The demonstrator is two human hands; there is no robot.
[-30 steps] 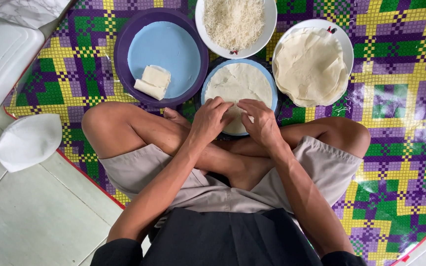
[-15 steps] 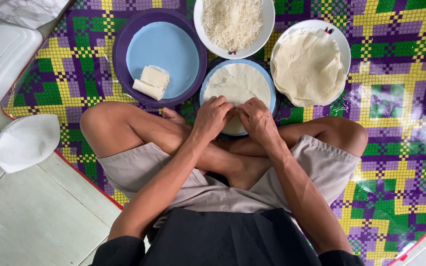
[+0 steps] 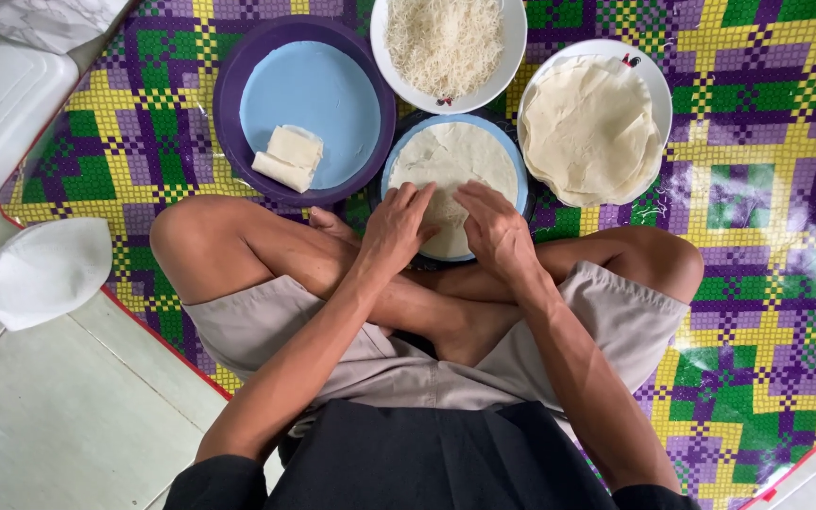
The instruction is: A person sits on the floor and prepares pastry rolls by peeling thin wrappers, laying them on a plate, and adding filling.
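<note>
I sit cross-legged on a patterned mat. A round pale wrapper (image 3: 453, 161) lies flat on a blue plate (image 3: 518, 170) in front of my shins. My left hand (image 3: 399, 227) rests on the wrapper's near left edge, fingers spread. My right hand (image 3: 491, 227) presses the near right edge beside it. Whether the fingers pinch the wrapper or only lie on it, I cannot tell. Both hands hide the wrapper's near rim.
A white bowl (image 3: 512, 57) of shredded white filling (image 3: 444, 38) sits behind. A white plate (image 3: 649, 80) with stacked wrappers (image 3: 587, 127) is at right. A purple tray (image 3: 233, 104) holds two folded rolls (image 3: 287, 157). A white cap (image 3: 44, 272) lies on the tiled floor at left.
Both hands have stayed on the near edge of the wrapper with only slight finger shifts. Nothing else has moved.
</note>
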